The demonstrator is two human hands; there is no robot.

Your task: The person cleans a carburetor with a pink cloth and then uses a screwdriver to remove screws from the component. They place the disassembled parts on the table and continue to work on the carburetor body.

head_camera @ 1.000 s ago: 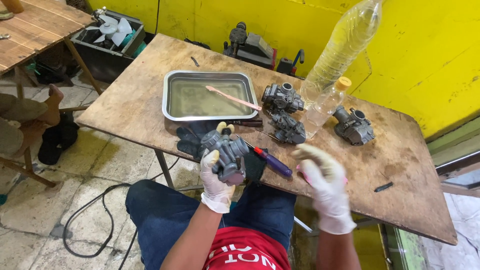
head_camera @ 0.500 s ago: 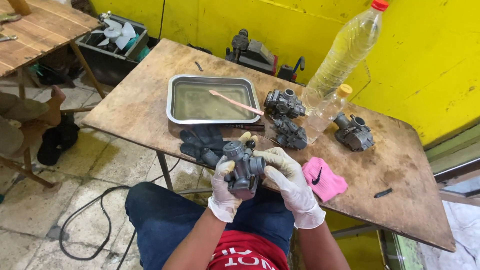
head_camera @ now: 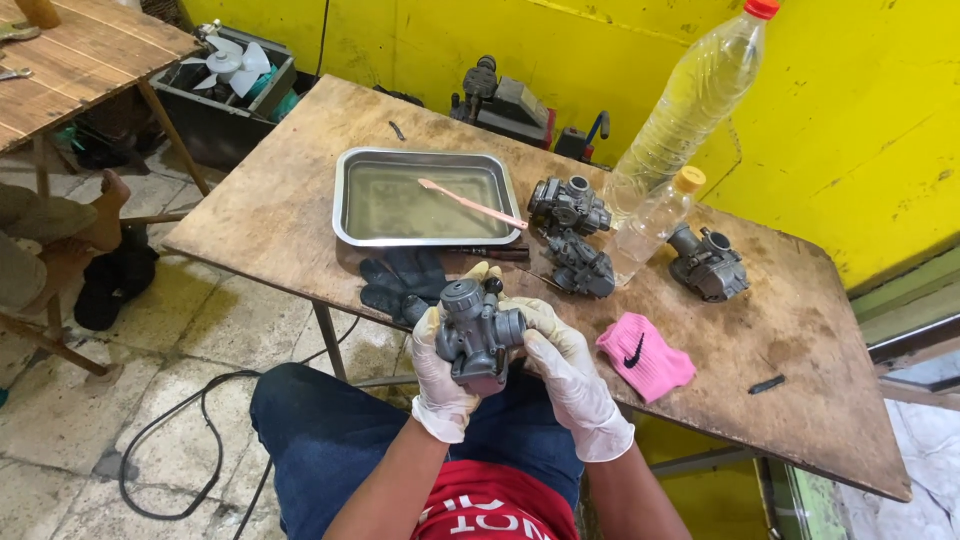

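Both gloved hands are clamping a grey carburetor just off the table's near edge: left hand is cupping its underside, right hand is gripping its side. A black glove is lying just beyond, a pink cloth to the right.

Large clear bottle, red cap, at one o'clock; small clear bottle, yellow cap, beside it.
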